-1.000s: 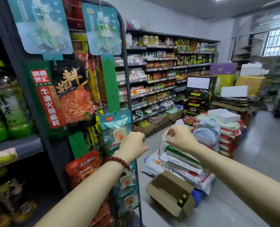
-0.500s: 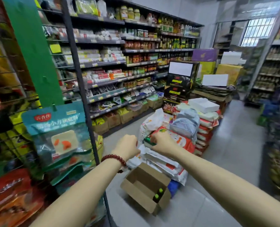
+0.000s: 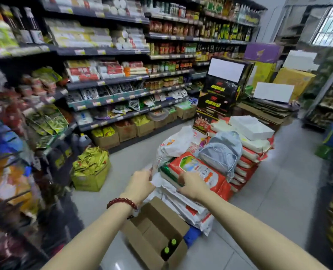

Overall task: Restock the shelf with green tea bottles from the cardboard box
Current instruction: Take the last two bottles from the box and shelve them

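Note:
An open cardboard box [image 3: 142,233] stands on the floor below my hands, beside a stack of sacks. Two green-capped bottles [image 3: 169,247] stand upright in its near right corner; the other part of the box looks bare. My left hand [image 3: 140,184], with a red bead bracelet on the wrist, hovers above the box's far flap with its fingers curled in, holding nothing. Close to its right, my right hand [image 3: 191,186] is also curled and empty, in front of the sacks. The shelf of green tea bottles is out of view.
A pile of rice sacks [image 3: 204,172] with a grey backpack [image 3: 222,151] sits just behind the box. A blurred hanging-snack rack [image 3: 15,172] is close on my left. A yellow box of packets [image 3: 91,172] stands on the floor. Stocked shelves [image 3: 111,82] line the aisle.
The view has swung right and down, away from the shelf of green bottles and the snack rack, toward the aisle. Both hands have dropped lower, nearer the box, still empty.

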A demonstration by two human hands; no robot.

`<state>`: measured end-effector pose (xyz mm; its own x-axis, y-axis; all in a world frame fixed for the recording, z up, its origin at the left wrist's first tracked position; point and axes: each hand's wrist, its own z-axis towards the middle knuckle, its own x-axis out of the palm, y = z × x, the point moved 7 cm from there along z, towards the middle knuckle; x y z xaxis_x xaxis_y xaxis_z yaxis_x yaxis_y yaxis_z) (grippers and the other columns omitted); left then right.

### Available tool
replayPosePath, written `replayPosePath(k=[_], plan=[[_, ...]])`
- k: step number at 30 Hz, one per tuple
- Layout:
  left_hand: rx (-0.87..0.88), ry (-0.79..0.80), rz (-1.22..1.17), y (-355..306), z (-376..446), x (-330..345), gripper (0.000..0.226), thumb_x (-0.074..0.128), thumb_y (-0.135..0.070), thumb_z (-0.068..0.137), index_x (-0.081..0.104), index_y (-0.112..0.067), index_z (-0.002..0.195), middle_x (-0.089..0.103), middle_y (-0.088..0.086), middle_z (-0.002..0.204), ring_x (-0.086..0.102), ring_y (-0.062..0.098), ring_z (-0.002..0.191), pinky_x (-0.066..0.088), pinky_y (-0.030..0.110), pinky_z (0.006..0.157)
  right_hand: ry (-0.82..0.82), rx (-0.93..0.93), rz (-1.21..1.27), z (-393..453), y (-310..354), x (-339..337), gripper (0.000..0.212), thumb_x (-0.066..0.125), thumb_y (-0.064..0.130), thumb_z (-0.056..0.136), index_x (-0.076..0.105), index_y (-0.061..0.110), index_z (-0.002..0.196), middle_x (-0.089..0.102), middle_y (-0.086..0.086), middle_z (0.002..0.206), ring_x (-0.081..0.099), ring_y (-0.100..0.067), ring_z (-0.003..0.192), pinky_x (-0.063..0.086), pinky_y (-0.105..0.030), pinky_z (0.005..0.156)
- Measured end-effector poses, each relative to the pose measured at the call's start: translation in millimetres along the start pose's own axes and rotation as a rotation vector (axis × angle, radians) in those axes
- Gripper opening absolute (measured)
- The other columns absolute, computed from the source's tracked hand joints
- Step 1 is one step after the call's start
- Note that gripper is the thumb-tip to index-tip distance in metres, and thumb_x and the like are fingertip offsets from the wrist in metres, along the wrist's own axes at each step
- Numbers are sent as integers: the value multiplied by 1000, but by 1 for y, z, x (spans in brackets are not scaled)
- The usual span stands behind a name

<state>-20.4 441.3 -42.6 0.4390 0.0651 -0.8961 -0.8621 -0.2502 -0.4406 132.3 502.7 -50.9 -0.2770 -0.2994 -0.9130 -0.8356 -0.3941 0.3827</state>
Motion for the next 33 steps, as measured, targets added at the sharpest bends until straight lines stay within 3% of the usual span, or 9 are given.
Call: replayPosePath(k=[2,4,6,10,14,18,24,29,33], plan=[[-54,-8,-43,8,20,34,16,56,-13,81,62,-7,94,49,3,68,60,31,92,42,30,69,44,-9,14,32,-27,21,31,61,23,83,67,6,109,68,-16,114,63,-32,105,51,-32,83],[-83,13,-23,18,40,78,26,56,-16,84,63,-7,106,57,9,86,60,28,102,43,29,77,74,-23,18,62,-52,49,33,59,22,84,67,7,113,69,-15,116,64,-31,106,54,-36,88],[-107,51,-40,32,59,129,23,56,-16,85,62,-7,105,65,13,103,60,27,103,46,31,79,95,-36,11,88,-77,84,32,57,18,84,68,5,112,70,-15,113,65,-32,104,55,-40,88],[-85,130,-26,64,94,233,9,58,-16,81,56,-11,88,66,13,98,63,29,94,52,36,77,135,-18,-2,137,-132,165,27,60,16,80,70,2,100,72,-18,102,66,-34,94,56,-38,78],[-64,172,27,100,122,333,24,56,-18,81,60,-7,101,65,13,104,61,30,101,49,36,81,145,16,24,173,-183,249,27,61,12,79,68,-6,97,70,-25,100,66,-38,91,55,-40,71],[-63,198,96,134,142,422,29,56,-26,87,60,-11,112,60,10,114,57,26,109,46,33,83,171,10,31,196,-227,335,28,59,12,82,68,-8,99,70,-28,103,65,-40,95,57,-47,80],[-50,221,63,187,169,541,29,61,-29,81,64,-12,105,67,8,107,61,25,102,51,34,81,203,23,44,223,-288,448,29,60,13,84,67,-6,105,70,-23,105,64,-35,97,53,-41,84],[-38,221,7,228,191,619,34,66,-33,81,65,-12,108,67,6,108,61,22,104,49,30,83,237,19,36,238,-327,529,32,65,22,86,67,7,114,69,-12,112,64,-28,106,50,-32,89],[-38,200,-79,255,197,661,36,68,-37,78,66,-13,106,69,5,104,63,22,102,48,29,84,245,-8,19,247,-342,577,30,70,33,84,69,11,105,71,-9,105,65,-25,102,46,-24,79]])
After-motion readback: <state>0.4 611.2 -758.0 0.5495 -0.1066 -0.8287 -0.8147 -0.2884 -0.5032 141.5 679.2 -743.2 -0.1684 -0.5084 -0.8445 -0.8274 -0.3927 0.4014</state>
